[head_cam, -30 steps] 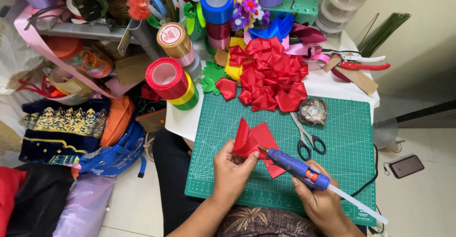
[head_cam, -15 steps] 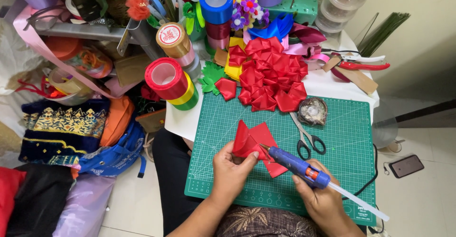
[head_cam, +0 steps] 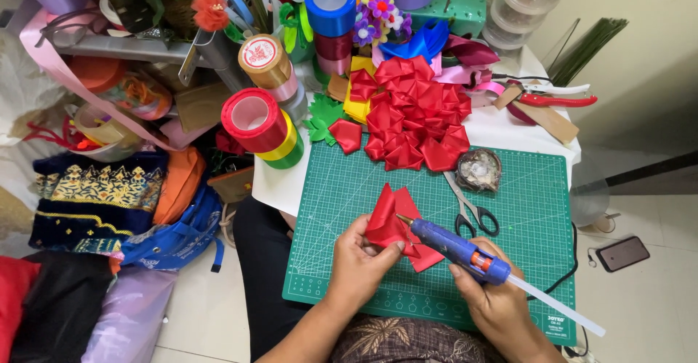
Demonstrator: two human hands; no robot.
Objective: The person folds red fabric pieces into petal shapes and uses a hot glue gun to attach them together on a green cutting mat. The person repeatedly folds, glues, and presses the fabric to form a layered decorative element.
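Ribbon petals [head_cam: 396, 225], red and folded, sit low in the middle of the frame over my green cutting mat [head_cam: 349, 188], pinched in my left hand [head_cam: 360, 257], whose fingers close on their lower edge. They look light, soft and slippery, best held at the fold. My right hand [head_cam: 494, 297] is wrapped tight round the blue glue gun [head_cam: 454, 248], nozzle touching the ribbon.

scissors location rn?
In the head view, the scissors lie on the green cutting mat, right of centre, just beyond the blue glue gun and below the small round dish.
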